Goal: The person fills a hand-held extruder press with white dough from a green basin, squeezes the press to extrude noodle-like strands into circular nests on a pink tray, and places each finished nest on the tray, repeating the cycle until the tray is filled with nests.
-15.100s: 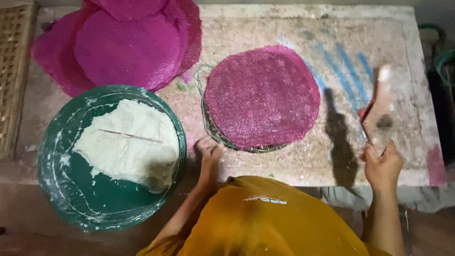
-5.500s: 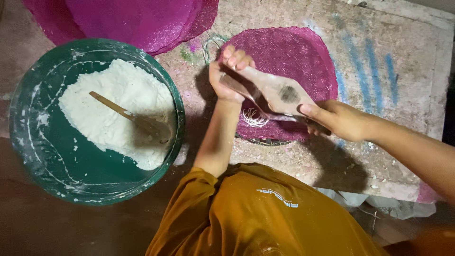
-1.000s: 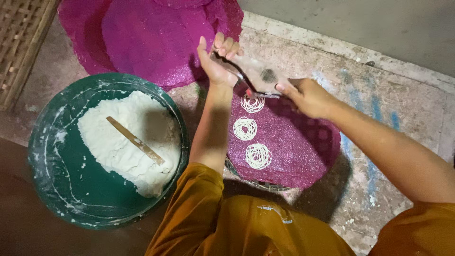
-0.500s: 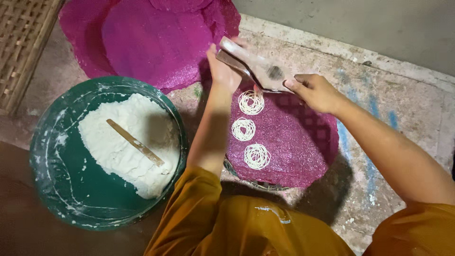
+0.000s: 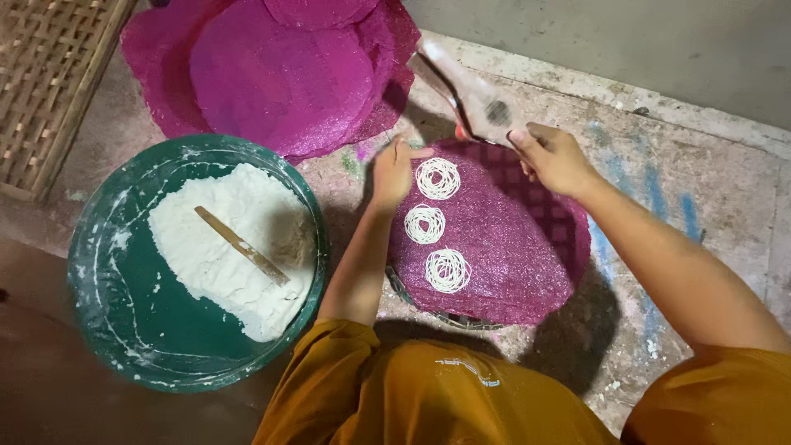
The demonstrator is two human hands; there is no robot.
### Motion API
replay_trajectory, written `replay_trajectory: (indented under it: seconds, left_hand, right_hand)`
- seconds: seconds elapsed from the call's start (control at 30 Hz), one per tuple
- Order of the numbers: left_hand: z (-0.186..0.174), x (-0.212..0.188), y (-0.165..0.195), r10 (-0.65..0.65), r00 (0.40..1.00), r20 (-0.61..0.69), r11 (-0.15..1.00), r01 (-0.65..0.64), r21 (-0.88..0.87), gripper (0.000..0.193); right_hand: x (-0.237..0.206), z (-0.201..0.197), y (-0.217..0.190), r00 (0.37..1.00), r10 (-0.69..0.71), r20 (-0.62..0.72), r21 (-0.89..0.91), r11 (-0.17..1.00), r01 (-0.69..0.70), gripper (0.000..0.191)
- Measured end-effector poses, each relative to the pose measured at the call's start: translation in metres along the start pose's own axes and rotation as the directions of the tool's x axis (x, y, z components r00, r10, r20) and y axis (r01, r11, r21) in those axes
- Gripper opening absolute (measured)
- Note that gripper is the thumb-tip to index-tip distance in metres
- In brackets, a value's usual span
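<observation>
Three white noodle coils point(image 5: 425, 224) now lie on the pink mesh mat point(image 5: 511, 264) (none did earlier). Her right hand point(image 5: 554, 158) clamps the dough press point(image 5: 470, 97), lifted away; left hand point(image 5: 394, 169) rests open at the mat's edge beside the green flour basin point(image 5: 124, 346).

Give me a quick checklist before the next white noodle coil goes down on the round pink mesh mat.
1. Free space on the round pink mesh mat: ok, right half bare.
2. Three white noodle coils apart from each other: ok.
3. Right hand grips the press tool: ok.
4. Left hand on the mat's edge: ok.
5. Dough left inside the press: cannot tell.
6. White dough in the green round basin: ok, plenty.
</observation>
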State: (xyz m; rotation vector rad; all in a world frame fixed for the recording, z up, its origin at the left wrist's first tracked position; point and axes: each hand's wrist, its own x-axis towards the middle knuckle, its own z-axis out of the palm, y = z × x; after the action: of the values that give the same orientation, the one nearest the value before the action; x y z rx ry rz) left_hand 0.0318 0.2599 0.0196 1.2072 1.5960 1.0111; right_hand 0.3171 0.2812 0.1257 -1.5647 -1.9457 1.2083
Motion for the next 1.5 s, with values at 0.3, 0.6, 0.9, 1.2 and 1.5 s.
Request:
replay_trajectory:
  seconds: [0.3, 0.6, 0.9, 1.2, 1.5]
  left_hand:
    - [0.038, 0.030, 0.076, 0.247, 0.950, 0.190, -0.030, 0.203, -0.979, 0.047]
    - [0.077, 0.081, 0.075, 0.326, 0.931, 0.162, -0.189, 0.232, -0.954, 0.051]
    - [0.095, 0.075, 0.086, 0.026, 0.988, 0.150, -0.113, 0.152, -0.982, 0.054]
    - [0.087, 0.078, 0.088, 0.014, 0.991, 0.136, -0.103, 0.136, -0.985, 0.045]
    - [0.087, 0.084, 0.102, -0.068, 0.924, 0.377, 0.000, 0.378, -0.926, 0.067]
  right_hand:
    - [-0.035, -0.036, 0.001, 0.908, 0.272, 0.318, -0.008, 0.959, -0.284, 0.068]
    - [-0.032, -0.025, -0.010, 0.997, 0.053, -0.064, -0.368, 0.927, -0.073, 0.061]
    - [-0.029, -0.045, -0.014, 0.987, 0.157, -0.033, -0.446, 0.881, -0.155, 0.061]
    - [-0.030, -0.041, -0.016, 0.977, 0.214, -0.006, -0.376, 0.905, -0.201, 0.062]
    - [-0.028, -0.052, 0.004, 0.988, -0.053, -0.144, -0.340, 0.940, 0.001, 0.054]
